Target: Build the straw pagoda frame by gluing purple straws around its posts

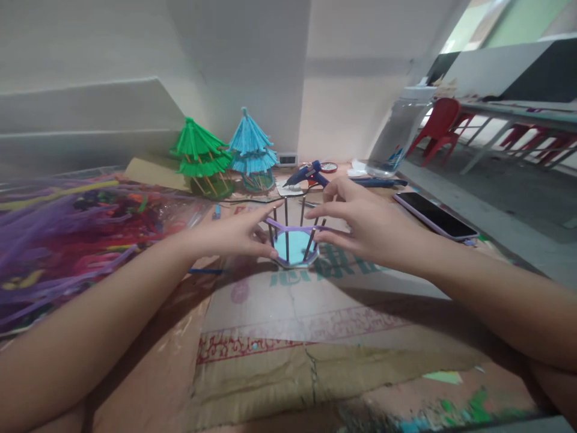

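Note:
A small octagonal frame stands upright on the work surface, with a light-blue base (pixel 296 248) and several thin dark posts (pixel 287 245) rising from it. A purple pipe cleaner (pixel 293 228) runs across the posts partway up. On the left side, my left hand (pixel 241 231) grips the frame, its thumb low by the base and its index finger stretched along the post tops. My right hand (pixel 360 222) is at the opposite side; the pipe cleaner passes between its thumb and bent fingers.
Behind are a green tiered roof model (pixel 198 147), a blue one (pixel 252 144) and a blue glue gun (pixel 306 174). Colourful pipe cleaners (pixel 90 234) heap at left. A phone (pixel 435 215) and a clear plastic container (pixel 399 132) are at right. Printed cardboard (pixel 288 313) lies beneath the frame.

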A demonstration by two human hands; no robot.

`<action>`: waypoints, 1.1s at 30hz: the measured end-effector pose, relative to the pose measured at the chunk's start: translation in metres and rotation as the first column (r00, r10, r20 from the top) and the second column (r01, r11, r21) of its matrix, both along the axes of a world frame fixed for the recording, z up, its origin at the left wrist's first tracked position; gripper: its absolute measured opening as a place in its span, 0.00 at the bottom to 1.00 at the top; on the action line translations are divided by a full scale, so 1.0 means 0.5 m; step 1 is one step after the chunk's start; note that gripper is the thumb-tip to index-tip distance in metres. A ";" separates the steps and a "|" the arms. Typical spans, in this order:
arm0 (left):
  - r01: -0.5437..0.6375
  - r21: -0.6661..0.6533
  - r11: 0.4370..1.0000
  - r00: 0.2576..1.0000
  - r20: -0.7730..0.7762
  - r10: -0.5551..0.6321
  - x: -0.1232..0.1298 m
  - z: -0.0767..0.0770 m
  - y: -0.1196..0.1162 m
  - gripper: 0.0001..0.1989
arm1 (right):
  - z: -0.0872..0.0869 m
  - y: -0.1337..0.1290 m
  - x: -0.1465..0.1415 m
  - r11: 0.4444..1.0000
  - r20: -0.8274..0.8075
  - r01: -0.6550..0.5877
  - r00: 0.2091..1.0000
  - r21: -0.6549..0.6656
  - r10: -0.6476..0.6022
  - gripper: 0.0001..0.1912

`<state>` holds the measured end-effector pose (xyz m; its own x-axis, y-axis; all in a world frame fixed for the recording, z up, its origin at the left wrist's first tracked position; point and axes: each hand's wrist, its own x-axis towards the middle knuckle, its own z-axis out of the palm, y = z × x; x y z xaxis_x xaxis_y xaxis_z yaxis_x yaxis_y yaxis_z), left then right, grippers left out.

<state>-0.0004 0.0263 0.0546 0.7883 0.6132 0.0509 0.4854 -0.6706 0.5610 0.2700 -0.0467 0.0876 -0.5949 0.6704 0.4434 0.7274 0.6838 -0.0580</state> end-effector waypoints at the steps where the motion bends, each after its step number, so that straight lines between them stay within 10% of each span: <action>1: -0.007 -0.081 0.997 1.000 -0.020 0.005 0.002 0.000 -0.001 0.49 | 0.000 0.001 0.001 1.000 0.025 -0.014 1.000 0.019 0.014 0.11; 9: 0.001 -0.172 0.985 0.999 -0.036 -0.007 0.005 -0.024 0.009 0.49 | -0.007 0.012 -0.002 0.984 -0.016 -0.014 1.000 0.177 0.017 0.11; 20: 0.035 -0.183 0.983 0.999 0.021 -0.032 0.017 -0.046 0.014 0.35 | 0.023 -0.028 -0.009 0.994 0.015 0.026 1.000 -0.110 -0.025 0.10; 33: 0.032 -0.102 0.994 0.999 -0.013 -0.033 0.019 -0.057 0.021 0.36 | 0.005 -0.021 -0.014 0.996 0.053 0.094 0.994 0.007 -0.094 0.07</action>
<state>0.0089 0.0368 0.0259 0.8081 0.5886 -0.0221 0.4729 -0.6260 0.6201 0.2629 -0.0571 0.0903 -0.5525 0.7227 0.4154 0.7903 0.6126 -0.0146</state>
